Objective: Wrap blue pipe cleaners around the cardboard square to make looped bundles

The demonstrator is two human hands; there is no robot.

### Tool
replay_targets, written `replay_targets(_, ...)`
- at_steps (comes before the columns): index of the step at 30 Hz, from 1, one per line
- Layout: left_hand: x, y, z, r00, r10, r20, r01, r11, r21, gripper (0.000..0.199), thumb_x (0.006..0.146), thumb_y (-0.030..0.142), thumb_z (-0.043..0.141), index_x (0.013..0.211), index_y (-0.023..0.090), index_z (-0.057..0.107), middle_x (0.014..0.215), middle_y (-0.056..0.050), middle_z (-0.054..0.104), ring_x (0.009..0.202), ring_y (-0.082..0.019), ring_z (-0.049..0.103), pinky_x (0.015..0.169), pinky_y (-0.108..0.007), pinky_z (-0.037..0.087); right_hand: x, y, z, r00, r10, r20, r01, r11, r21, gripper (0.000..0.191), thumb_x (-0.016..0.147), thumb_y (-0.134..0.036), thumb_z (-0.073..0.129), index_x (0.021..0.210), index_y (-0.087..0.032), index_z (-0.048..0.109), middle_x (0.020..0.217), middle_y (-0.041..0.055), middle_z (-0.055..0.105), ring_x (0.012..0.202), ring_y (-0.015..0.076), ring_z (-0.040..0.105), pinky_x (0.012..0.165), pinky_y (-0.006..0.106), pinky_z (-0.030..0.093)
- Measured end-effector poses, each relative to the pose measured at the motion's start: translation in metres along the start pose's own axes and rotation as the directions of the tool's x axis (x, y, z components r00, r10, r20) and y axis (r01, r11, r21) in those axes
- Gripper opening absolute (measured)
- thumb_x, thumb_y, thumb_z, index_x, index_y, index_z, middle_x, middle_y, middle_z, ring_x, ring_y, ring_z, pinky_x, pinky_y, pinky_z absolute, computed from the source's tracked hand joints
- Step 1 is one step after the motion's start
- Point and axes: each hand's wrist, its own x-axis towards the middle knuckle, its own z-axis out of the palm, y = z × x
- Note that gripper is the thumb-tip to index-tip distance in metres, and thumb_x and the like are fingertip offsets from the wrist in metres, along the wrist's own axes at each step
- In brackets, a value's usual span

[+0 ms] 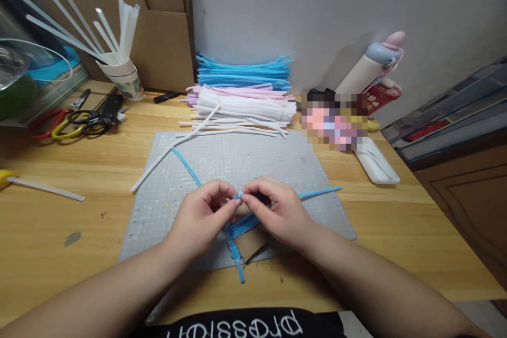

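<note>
My left hand [204, 211] and my right hand [279, 208] meet fingertip to fingertip above a grey cutting mat. Both pinch a short bit of blue pipe cleaner [238, 196] between thumb and forefinger. Blue pipe-cleaner strands [186, 165] stick out beyond both hands, up to the left and out to the right. Under the hands sits a brown cardboard piece [249, 243] with blue pipe cleaners wrapped along it, partly hidden by my fingers. One twisted blue end [240, 269] hangs toward the mat's front edge.
Bundles of blue [243, 73], pink and white pipe cleaners [245, 105] lie behind the grey mat [309, 169]. Scissors [85, 119] and a cup of white sticks [125, 80] stand at left. At right are a bottle [362, 71] and a white packet [376, 161].
</note>
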Motion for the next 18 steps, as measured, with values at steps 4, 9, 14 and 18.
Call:
replay_targets(4, -0.0009, 0.0003, -0.0007, 0.999, 0.042, 0.005, -0.042, 0.993, 0.108, 0.012, 0.080, 0.030, 0.059, 0.081, 0.018, 0.058, 0.061, 0.002, 0.058, 0.057, -0.013, 0.054, 0.054, -0.026, 0.042, 0.0020, -0.0038, -0.0015, 0.996, 0.084, 0.036, -0.087, 0.994, 0.068, 0.011, 0.087, -0.023, 0.055, 0.082, -0.018, 0.063, 0.075, 0.0005, 0.064, 0.072, 0.0121, 0.058, 0.067, 0.025, 0.044)
replay_targets(9, -0.0032, 0.0002, -0.0016, 0.990, 0.143, 0.021, -0.144, 0.964, 0.223, 0.008, 0.080, 0.024, 0.056, 0.081, 0.019, 0.061, 0.063, 0.002, 0.058, 0.059, -0.012, 0.053, 0.056, -0.024, 0.041, 0.0077, -0.0063, -0.0005, 0.969, 0.226, 0.100, -0.240, 0.956, 0.167, 0.015, 0.083, -0.022, 0.054, 0.070, -0.017, 0.059, 0.064, -0.0021, 0.058, 0.063, 0.0106, 0.053, 0.060, 0.023, 0.042)
replay_targets(14, -0.0026, -0.0010, -0.0023, 0.992, 0.125, 0.017, -0.126, 0.969, 0.211, 0.007, 0.081, 0.024, 0.057, 0.083, 0.019, 0.062, 0.061, 0.003, 0.057, 0.057, -0.012, 0.052, 0.055, -0.024, 0.040, 0.0071, -0.0028, 0.0002, 0.973, 0.210, 0.094, -0.228, 0.941, 0.252, 0.004, 0.083, -0.020, 0.055, 0.080, -0.018, 0.057, 0.067, -0.0024, 0.058, 0.062, 0.0104, 0.054, 0.058, 0.023, 0.044)
replay_targets(18, -0.0010, 0.0007, -0.0022, 0.997, 0.073, 0.020, -0.075, 0.987, 0.143, 0.010, 0.082, 0.027, 0.058, 0.084, 0.018, 0.061, 0.060, 0.002, 0.059, 0.057, -0.013, 0.054, 0.055, -0.025, 0.042, -0.0006, 0.0024, -0.0033, 0.992, -0.118, 0.046, 0.115, 0.991, 0.063, 0.018, 0.087, -0.013, 0.051, 0.100, -0.021, 0.062, 0.088, 0.0030, 0.067, 0.081, 0.0137, 0.061, 0.072, 0.029, 0.049)
